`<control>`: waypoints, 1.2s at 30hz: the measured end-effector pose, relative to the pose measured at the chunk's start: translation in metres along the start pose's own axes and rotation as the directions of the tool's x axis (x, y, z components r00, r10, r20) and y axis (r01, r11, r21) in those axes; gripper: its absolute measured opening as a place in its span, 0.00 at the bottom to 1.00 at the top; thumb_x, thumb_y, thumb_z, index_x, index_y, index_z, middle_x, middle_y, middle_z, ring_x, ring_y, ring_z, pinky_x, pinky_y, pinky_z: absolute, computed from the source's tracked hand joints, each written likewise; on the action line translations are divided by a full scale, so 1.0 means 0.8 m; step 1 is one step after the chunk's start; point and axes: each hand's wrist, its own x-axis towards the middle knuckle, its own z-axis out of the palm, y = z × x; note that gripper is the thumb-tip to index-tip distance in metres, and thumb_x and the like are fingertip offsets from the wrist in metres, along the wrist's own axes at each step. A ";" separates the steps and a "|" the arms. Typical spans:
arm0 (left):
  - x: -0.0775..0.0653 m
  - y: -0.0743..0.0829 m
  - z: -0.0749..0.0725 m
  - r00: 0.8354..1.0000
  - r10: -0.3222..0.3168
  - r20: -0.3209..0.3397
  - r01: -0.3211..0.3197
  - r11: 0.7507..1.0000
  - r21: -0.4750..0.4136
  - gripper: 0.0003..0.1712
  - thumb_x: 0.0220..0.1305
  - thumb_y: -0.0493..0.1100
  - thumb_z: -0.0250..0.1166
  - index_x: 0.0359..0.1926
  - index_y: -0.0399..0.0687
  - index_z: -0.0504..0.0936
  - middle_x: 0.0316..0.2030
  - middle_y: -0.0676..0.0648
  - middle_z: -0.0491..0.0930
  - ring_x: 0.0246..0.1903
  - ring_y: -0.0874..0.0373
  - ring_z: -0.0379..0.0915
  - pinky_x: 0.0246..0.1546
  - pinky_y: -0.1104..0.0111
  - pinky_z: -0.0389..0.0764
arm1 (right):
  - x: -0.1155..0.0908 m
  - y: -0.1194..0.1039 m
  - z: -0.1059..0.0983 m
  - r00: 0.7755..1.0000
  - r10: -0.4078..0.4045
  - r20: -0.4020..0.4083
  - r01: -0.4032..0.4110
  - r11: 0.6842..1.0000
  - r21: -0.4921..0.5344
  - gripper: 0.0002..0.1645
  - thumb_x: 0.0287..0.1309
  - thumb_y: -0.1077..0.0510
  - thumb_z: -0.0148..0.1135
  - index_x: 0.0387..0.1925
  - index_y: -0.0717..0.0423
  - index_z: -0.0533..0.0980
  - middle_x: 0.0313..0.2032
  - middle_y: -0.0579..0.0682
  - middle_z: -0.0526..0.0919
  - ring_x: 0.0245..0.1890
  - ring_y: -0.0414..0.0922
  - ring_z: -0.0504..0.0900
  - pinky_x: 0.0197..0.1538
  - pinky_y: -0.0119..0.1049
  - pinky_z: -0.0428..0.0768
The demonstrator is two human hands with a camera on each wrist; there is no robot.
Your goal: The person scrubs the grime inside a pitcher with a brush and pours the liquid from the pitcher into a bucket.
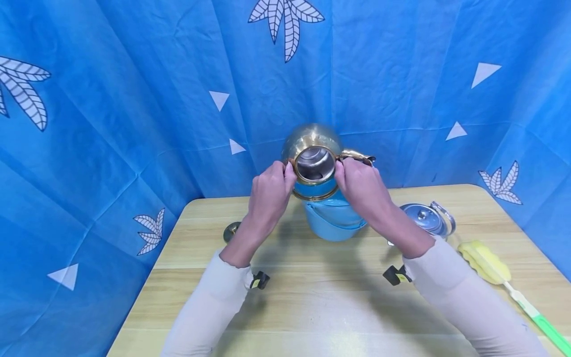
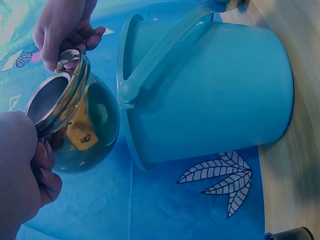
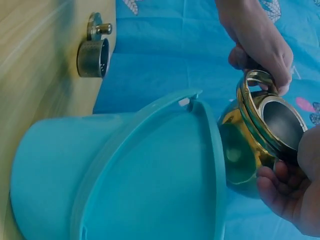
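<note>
Left hand and right hand each grip the rounded brass-coloured kettle near its rim, one at either side, fingers curled. Taking the blue bucket as reference, the kettle is held above it, tilted, its mouth turned towards the person. Contact between kettle and bucket cannot be confirmed. A curved metal bail hangs below the mouth. Contents, if any, cannot be determined.

Left of the bucket on the counter: a knobbed lid and a metal strainer. Right of the bucket: a silvery kettle and, farther right and nearer the person, a yellow sponge brush.

Risks, in the inspector's judgement: the grip sits on smooth metal at the rim alone, so uneven pressure or moisture could let the body roll and drop onto the bucket. Further forward tilt could send any liquid short of the bucket, onto the counter. The loose bail could catch the bucket's edge. Weight laid on one side could tip the bucket. A careless lowering of the right forearm could knock the silvery kettle.
</note>
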 end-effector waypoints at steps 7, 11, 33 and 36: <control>-0.003 -0.004 -0.013 0.998 -0.056 -0.009 0.056 0.998 -0.038 0.24 0.74 0.48 0.47 0.21 0.42 0.70 0.13 0.48 0.65 0.12 0.56 0.63 0.13 0.70 0.61 | 0.001 -0.017 0.000 1.000 0.000 -0.023 0.000 1.000 -0.006 0.21 0.71 0.55 0.49 0.21 0.60 0.68 0.17 0.52 0.68 0.18 0.51 0.71 0.22 0.39 0.69; -0.005 -0.008 -0.022 0.996 -0.086 0.000 0.086 0.995 -0.049 0.24 0.75 0.49 0.46 0.20 0.43 0.69 0.13 0.49 0.64 0.12 0.57 0.62 0.13 0.70 0.60 | 0.002 -0.027 0.001 1.000 0.010 -0.015 -0.010 1.000 0.015 0.21 0.71 0.54 0.49 0.21 0.60 0.69 0.17 0.52 0.68 0.16 0.50 0.70 0.21 0.37 0.67; -0.031 -0.045 -0.065 0.973 -0.220 0.067 0.225 0.972 -0.068 0.28 0.75 0.51 0.43 0.16 0.47 0.67 0.12 0.49 0.64 0.13 0.54 0.60 0.15 0.65 0.60 | 0.001 -0.083 0.010 0.985 0.043 0.167 -0.069 0.986 0.154 0.19 0.73 0.49 0.47 0.27 0.55 0.69 0.23 0.50 0.69 0.23 0.46 0.70 0.26 0.36 0.68; -0.036 -0.051 -0.069 0.971 -0.229 0.065 0.232 0.971 -0.060 0.28 0.75 0.50 0.44 0.15 0.47 0.66 0.11 0.49 0.62 0.13 0.53 0.59 0.15 0.64 0.58 | 0.002 -0.089 0.013 0.975 0.062 0.213 -0.100 0.980 0.174 0.19 0.72 0.47 0.47 0.27 0.54 0.69 0.23 0.49 0.70 0.23 0.46 0.70 0.26 0.35 0.69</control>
